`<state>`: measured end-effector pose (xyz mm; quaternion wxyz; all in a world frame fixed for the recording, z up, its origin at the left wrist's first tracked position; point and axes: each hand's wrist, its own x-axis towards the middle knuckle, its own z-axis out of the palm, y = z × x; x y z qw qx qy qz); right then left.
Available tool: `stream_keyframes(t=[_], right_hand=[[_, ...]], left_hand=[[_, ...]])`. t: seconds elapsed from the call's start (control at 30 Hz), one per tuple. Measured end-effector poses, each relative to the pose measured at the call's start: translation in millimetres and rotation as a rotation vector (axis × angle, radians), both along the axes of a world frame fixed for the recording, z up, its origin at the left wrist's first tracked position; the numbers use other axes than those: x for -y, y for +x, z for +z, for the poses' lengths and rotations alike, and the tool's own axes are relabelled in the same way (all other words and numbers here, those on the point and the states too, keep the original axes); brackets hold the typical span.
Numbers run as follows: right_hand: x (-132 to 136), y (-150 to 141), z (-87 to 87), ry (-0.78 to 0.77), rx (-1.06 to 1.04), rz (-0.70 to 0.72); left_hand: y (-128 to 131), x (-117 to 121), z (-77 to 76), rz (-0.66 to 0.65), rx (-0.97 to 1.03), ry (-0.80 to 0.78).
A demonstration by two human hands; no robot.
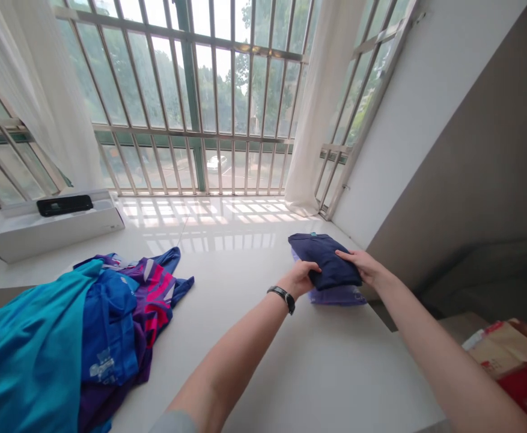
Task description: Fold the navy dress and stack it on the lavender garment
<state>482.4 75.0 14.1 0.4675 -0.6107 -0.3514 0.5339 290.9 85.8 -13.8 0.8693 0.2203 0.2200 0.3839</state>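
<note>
A folded navy garment [324, 258] lies on top of a folded lilac garment [335, 296] on the white ledge [254, 337], near its right edge. My left hand [300, 278], with a black watch on the wrist, grips the near left edge of the navy garment, fingers curled. My right hand [363, 266] rests on the garment's right side, fingers laid flat along it.
A heap of unfolded clothes [78, 337] in teal, blue, purple and pink lies at the left of the ledge. A long white box [42, 225] with a black device on it stands at the back left. Barred windows and curtains lie behind. A cardboard box [509, 352] sits low right.
</note>
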Motion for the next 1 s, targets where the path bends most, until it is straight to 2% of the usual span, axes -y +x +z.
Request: stream_keyframes(t=[0.1, 0.2, 0.33, 0.43, 0.5, 0.57, 0.6, 0.67, 0.7, 0.73, 0.8, 0.93, 1.0], right_hand=[[-2, 10, -26.2, -0.043, 0.026, -0.059], [5, 15, -44.0, -0.047, -0.036, -0.062], [9, 23, -51.7, -0.019, -0.079, -0.048], [7, 27, -59.3, -0.008, 0.062, -0.049], [7, 30, -66.5, 0.008, 0.257, -0.100], [6, 32, -72.6, 0.054, 0.584, -0.195], [5, 33, -74.6, 0.094, 0.772, -0.240], [3, 33, -75.9, 0.194, 1.092, -0.266], [2, 31, -75.6, 0.242, 1.195, -0.247], [1, 27, -74.9, 0.273, 1.262, -0.227], [1, 14, -74.5, 0.257, 1.317, -0.181], [11, -16, -82.5, 0.030, 1.280, -0.070], [16, -22, -86.3, -0.017, 1.275, -0.045]], left_hand=[[17, -7, -19.9, -0.007, -0.035, -0.035], [21, -10, -31.6, -0.050, -0.052, -0.029], [20, -13, -33.2, -0.099, -0.082, -0.014], [16, -14, -30.2, -0.122, -0.104, -0.014], [11, -12, -28.2, -0.078, -0.160, 0.017], [6, -8, -27.9, 0.066, -0.301, 0.148], [3, -4, -28.7, 0.172, -0.406, 0.263], [-3, 4, -32.9, 0.370, -0.627, 0.580], [-6, 9, -36.0, 0.425, -0.717, 0.755], [-9, 14, -39.4, 0.436, -0.786, 0.916], [-15, 22, -45.9, 0.361, -0.872, 1.135], [-34, 29, -49.8, 0.197, -1.008, 1.220], [-53, 29, -47.0, 0.137, -1.081, 1.263]])
